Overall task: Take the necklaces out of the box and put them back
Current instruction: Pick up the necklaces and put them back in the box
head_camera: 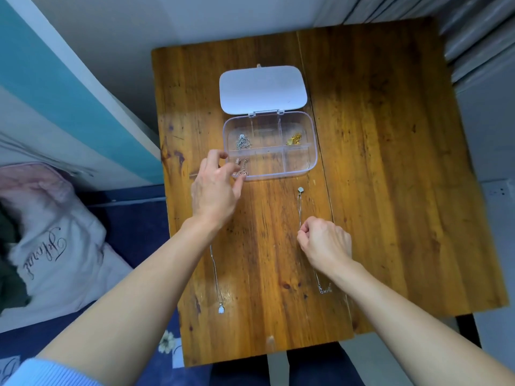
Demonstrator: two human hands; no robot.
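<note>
Low in the frame, left of centre, a silver necklace [216, 280] lies stretched on the wooden table [390, 190], its long axis running near to far with a pale oval pendant at the near end. To the right of centre a second silver necklace [300, 207] also runs near to far, its round pendant at the far end pointing toward the box and its clasp end curled near the lower right. The right hand [326, 243] is closed into a loose fist over the middle of this chain, thumb and forefinger pinched on it.

Above and to the left, the left hand [216, 188] is half open with fingers spread and curved, its fingertips at the near-left corner of the clear plastic box [313, 151] — whether it has hold of anything cannot be told. Just beside those fingertips a rose-coloured chain [242, 166] sits bunched in the near-left compartment. The far-left compartment holds a silver chain [243, 142]; the far-right one, a gold chain [294, 138]. The white lid [263, 89] lies hinged open beyond the box.

At the left edge a pale cushion [55, 246] carries cursive writing — not clearly readable.
</note>
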